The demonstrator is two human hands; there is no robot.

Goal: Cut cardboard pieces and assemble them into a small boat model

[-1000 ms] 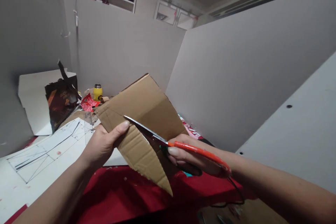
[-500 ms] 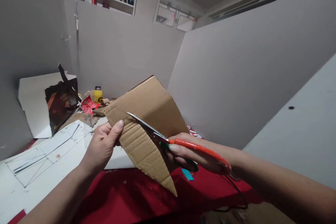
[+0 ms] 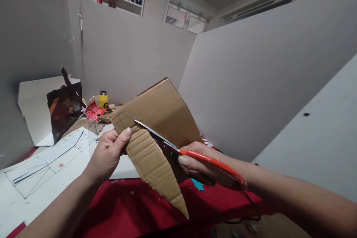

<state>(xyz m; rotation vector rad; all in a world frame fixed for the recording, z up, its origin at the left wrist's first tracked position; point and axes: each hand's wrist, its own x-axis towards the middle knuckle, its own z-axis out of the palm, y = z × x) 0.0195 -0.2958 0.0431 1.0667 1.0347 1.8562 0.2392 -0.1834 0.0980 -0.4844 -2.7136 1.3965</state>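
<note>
You have cardboard (image 3: 161, 106) mid-frame, scissors (image 3: 192, 153) over its lower right, paper (image 3: 41, 189) lower left, bottle (image 3: 103, 100) behind, left of centre.

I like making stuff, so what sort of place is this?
Probably a craft corner: there are scissors, partly cut cardboard and a drawing made of dark lines.

Two hands (image 3: 110, 152) (image 3: 199, 165) hold one cardboard sheet (image 3: 167, 117) and one pair of scissors (image 3: 192, 153).
</note>
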